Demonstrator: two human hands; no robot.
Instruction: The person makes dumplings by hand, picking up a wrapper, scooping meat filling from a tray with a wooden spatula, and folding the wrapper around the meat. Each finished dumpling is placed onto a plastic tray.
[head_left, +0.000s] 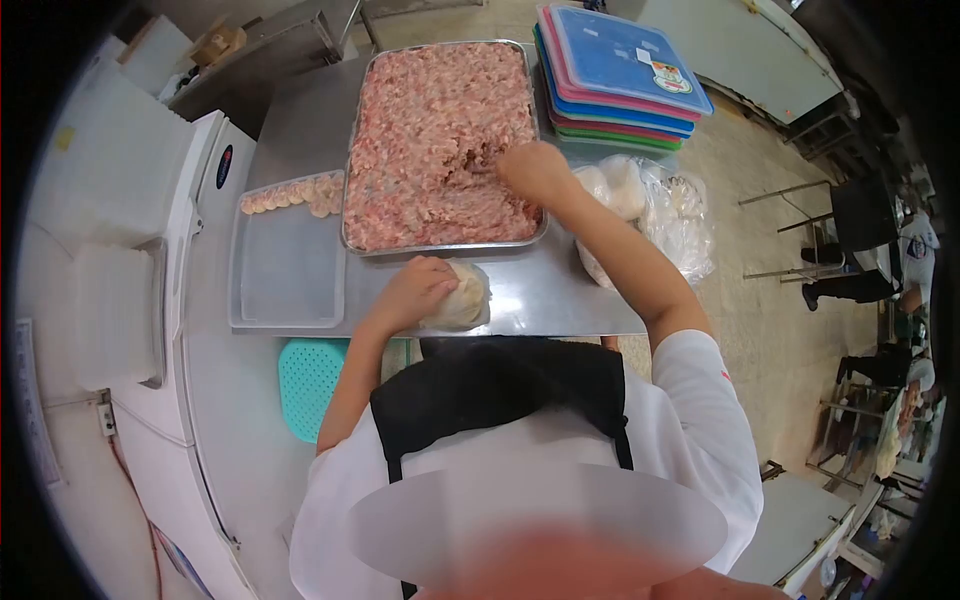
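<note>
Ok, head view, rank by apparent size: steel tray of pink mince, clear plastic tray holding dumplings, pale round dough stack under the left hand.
1. steel tray of pink mince
2. clear plastic tray
3. pale round dough stack, partly hidden by the left hand

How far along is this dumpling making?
Done: one short row of pale folded dumplings at the grey plastic tray's far edge. In hand: right hand digs into pink minced filling; left hand rests on a pale round dough stack. Left: that row covers only one edge, and the rectangular steel pan looks nearly full.
</note>
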